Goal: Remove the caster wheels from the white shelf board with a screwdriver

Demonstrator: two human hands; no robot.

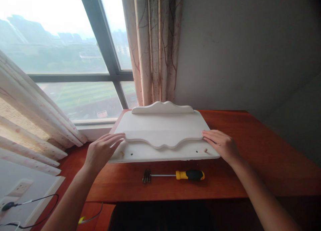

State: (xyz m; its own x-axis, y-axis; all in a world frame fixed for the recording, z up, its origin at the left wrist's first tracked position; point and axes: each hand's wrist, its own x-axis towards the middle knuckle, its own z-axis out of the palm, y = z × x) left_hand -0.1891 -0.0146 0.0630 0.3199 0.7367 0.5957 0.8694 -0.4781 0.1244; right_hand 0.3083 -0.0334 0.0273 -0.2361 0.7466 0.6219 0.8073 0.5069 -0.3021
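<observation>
My left hand (pixel 102 149) holds the left end of a white wavy-edged board (pixel 163 139), its fingertips on the corner. At the opposite end, my right hand (pixel 222 144) pinches the right corner. This wavy board is over a larger white panel (pixel 160 122), scalloped edge facing me; whether the two touch is unclear. Another white wavy board (pixel 162 107) stands along the panel's far edge. Near the panel's front edge are a left wooden dowel (pixel 122 154), a right wooden dowel (pixel 206 151) and two dark holes.
A yellow-and-black screwdriver (pixel 190 175) lies in front of the panel, its tip by several dark screws (pixel 146 176). The reddish wooden table (pixel 120 190) ends close to me. Curtains (pixel 155 50) and a window stand behind; a plugged cord (pixel 32 201) hangs at lower left.
</observation>
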